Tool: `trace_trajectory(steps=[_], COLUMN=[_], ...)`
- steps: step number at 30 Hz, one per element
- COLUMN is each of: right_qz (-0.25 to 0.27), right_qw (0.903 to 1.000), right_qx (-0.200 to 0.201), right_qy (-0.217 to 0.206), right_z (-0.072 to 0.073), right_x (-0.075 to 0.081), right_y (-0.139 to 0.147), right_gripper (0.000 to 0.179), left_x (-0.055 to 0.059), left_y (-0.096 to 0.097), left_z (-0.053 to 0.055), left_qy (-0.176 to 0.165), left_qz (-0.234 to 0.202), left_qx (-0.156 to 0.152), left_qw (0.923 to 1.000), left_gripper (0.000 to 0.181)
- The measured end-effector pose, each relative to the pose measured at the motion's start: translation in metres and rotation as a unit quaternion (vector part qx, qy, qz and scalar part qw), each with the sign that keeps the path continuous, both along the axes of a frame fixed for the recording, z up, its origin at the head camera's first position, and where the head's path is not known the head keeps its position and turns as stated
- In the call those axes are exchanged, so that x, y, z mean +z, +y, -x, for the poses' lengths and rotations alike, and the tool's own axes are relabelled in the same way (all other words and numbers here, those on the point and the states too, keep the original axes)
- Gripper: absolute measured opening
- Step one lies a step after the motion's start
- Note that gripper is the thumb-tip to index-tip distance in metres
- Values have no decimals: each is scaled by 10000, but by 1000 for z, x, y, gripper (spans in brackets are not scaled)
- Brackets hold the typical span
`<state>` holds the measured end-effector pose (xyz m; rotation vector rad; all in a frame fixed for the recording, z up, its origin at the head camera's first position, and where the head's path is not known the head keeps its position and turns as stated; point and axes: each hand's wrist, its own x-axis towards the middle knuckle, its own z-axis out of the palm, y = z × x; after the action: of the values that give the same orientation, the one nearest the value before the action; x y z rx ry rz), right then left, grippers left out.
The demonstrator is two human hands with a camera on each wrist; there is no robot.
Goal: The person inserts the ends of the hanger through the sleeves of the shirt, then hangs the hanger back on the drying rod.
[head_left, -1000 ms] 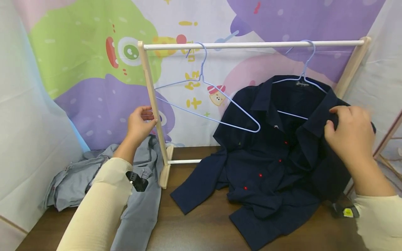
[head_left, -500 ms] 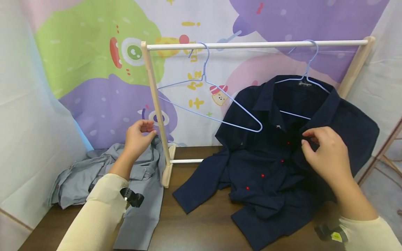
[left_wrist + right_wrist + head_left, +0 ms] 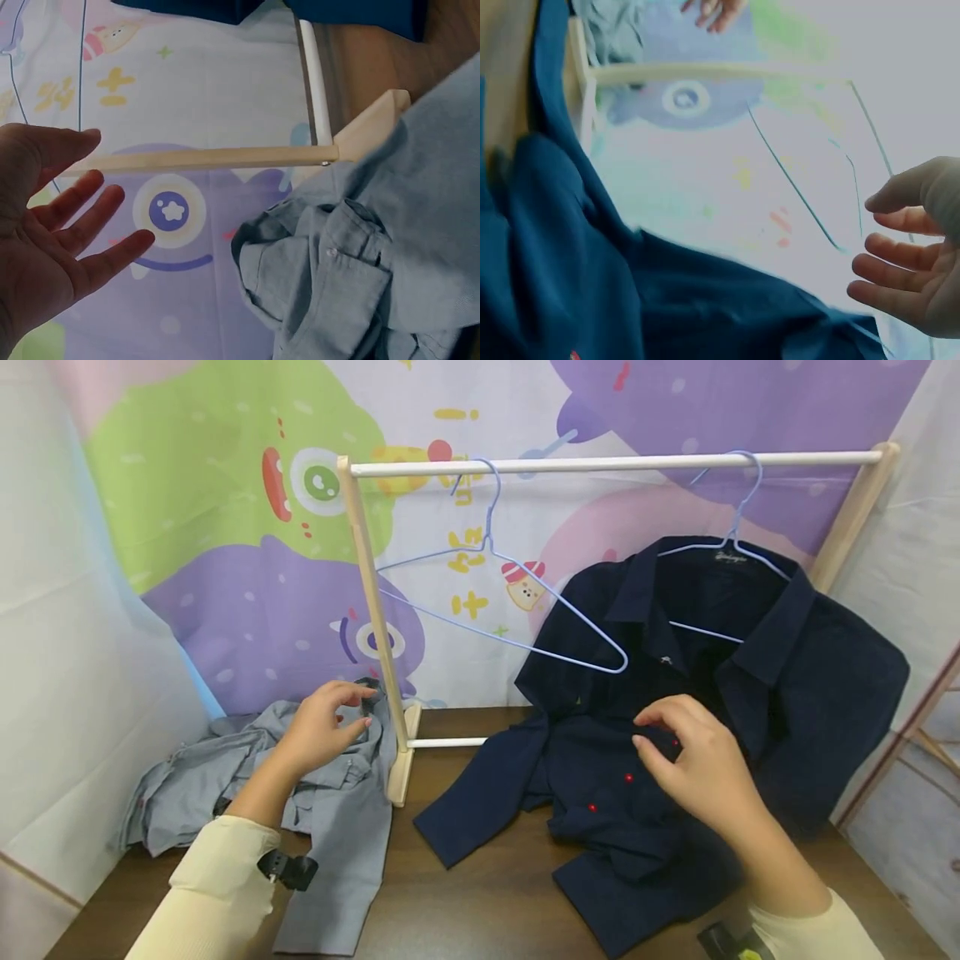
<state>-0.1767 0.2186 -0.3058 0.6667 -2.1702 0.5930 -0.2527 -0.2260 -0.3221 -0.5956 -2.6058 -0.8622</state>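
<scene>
My left hand hovers with loosely bent, spread fingers beside the rack's left post, above a crumpled grey garment. Nothing is between its fingers in the left wrist view. My right hand is in front of a dark navy shirt with red buttons, its fingers relaxed and holding nothing. That shirt hangs on a light blue wire hanger at the right of the rack, its lower part and sleeves folded on the table. A second wire hanger, without clothing, hangs further left.
The small clothes rack has a white top rail and wooden posts. It stands on a brown wooden table. Behind it hangs a cartoon-printed cloth; white fabric borders the left.
My right hand has come away from the shirt's shoulder, moving left and down across its front. My left hand has left the rack post and dropped lower. The shirt's right-hand shoulder now lies spread out.
</scene>
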Motion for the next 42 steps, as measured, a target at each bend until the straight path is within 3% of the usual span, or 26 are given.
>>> trace_trajectory(steps=[4, 10, 17, 24, 32, 37, 42], right_qz=[-366, -813, -702, -597, -622, -677, -839], right_qw=[9974, 9843, 9643, 9509, 9415, 9345, 9205], right_qx=[376, 883, 1410, 1823, 1908, 2112, 2280], right_qy=[-488, -1291, -2129, -2429, -2706, -2786, -3061], right_z=[0, 2, 7, 16, 25, 25, 22], right_x=[-6, -9, -6, -10, -17, -25, -40], right_y=[-21, -50, -83, -110, -136, -156, -178], right_gripper=[26, 31, 52, 59, 64, 62, 58], left_x=[-4, -9, -10, -14, -20, -23, -24], left_y=[-3, -9, -21, -34, -48, -60, -73], left_z=[-11, -25, -41, -51, -62, -68, -74], left_qy=[123, 201, 185, 323, 846, 912, 896], left_qz=[235, 585, 897, 1017, 846, 809, 819], left_qx=[4, 155, 435, 487, 619, 784, 945], left_qw=[9996, 9980, 9948, 9931, 9909, 9894, 9881], left_gripper=[35, 42, 54, 54, 49, 50, 49])
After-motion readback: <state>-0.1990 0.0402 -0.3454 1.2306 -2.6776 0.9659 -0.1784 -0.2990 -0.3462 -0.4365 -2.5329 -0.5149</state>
